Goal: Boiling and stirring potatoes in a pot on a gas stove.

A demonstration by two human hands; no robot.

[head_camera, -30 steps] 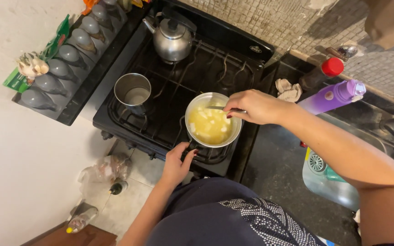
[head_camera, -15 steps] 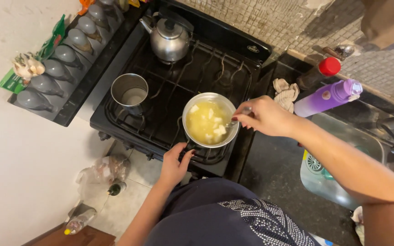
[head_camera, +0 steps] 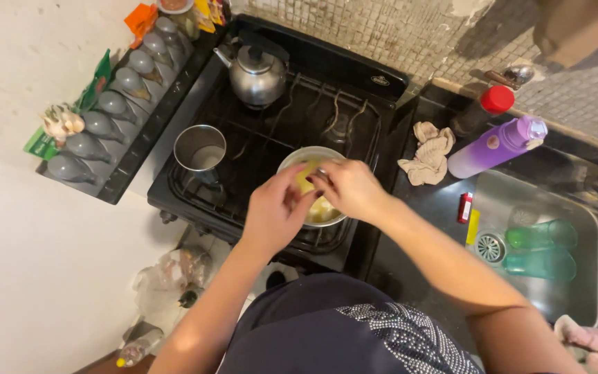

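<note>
Left hand [head_camera: 275, 211]: above round steel pot of yellow food [head_camera: 323, 208], fingers curled, grasp unclear.
Right hand [head_camera: 351, 188]: beside it, fingers pinched; contents indiscernible.
Pot: on black gas stove [head_camera: 257, 149].

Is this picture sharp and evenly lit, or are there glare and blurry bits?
Head view: mostly sharp; the left hand and right hand over the pot look slightly soft. Glare spots shine on the kettle. The black stove swallows detail; the white wall is bright. Edges bend a little, wide-angle style.

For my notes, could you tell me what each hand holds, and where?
Cannot tell: both the left hand and right hand meet over the pot.
</note>
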